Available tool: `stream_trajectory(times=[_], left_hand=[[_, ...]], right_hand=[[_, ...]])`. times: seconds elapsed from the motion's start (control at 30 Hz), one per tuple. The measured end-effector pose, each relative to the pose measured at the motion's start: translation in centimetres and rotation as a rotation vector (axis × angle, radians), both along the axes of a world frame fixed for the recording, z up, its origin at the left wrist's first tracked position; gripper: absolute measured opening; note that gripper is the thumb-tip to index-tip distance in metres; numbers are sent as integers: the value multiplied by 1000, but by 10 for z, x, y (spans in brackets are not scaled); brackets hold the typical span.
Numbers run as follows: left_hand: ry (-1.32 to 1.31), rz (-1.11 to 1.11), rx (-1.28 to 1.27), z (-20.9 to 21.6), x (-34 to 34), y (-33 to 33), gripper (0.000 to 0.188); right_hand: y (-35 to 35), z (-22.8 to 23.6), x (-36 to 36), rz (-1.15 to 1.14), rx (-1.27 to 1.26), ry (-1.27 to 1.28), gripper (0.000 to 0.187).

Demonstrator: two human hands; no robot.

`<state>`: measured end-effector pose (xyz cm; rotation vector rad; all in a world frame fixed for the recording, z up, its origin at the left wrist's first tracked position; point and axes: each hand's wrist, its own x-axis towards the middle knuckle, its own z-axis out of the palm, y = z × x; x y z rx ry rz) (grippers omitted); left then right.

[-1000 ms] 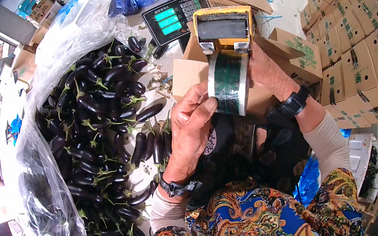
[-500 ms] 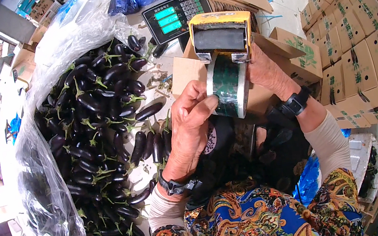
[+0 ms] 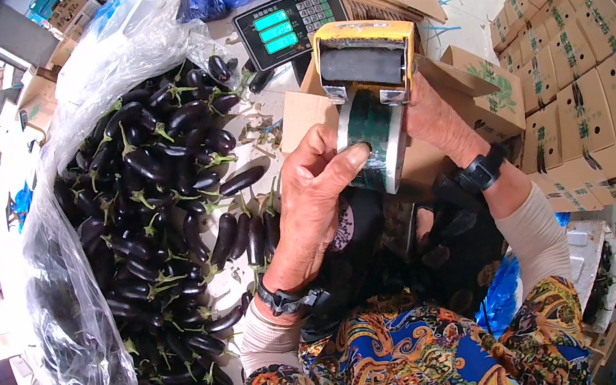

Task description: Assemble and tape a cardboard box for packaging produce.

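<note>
Both hands up at centre frame on a yellow tape dispenser (image 3: 367, 64). Left hand (image 3: 317, 199) half curled, thumb pressed flat on the face of the green tape roll (image 3: 370, 139), fingers wrapped round the near side of the roll. Right hand (image 3: 436, 117) sits behind the dispenser and is mostly hidden; seems closed on its handle, cannot tell the finger spread.

Largest thing: heap of dark purple eggplants (image 3: 160, 214) on clear plastic sheeting (image 3: 62, 309), filling the left. Stacks of printed cardboard boxes (image 3: 585, 71) far right. One open carton (image 3: 312, 112) right under the dispenser. Digital scale (image 3: 287, 24) with green display just beyond it, far centre.

Handling: dispenser looks rigid and light, one-hand weight. Best held by the rear handle, clear of the cutting edge at the front. Roll is stiff at the core, its face likely smooth and a bit slick; the free tape end is sticky and thin, likely to fold on itself.
</note>
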<state>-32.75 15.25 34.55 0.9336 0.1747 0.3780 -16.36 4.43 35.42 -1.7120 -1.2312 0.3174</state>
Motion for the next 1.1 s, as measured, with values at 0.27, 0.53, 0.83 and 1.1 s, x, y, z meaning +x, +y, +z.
stream_trajectory(times=[0.27,0.53,0.83,1.1], left_hand=[[-46,219,37,-5,-9,-4,33],[67,391,254,3,-37,-1,15],[199,326,227,14,-41,1,11],[258,294,135,4,-44,8,11]], right_hand=[[3,-6,-4,1,61,101,28],[2,-13,-16,-165,40,327,54],[5,-3,-32,-112,196,-72,50],[7,-2,-46,-106,285,-31,48]])
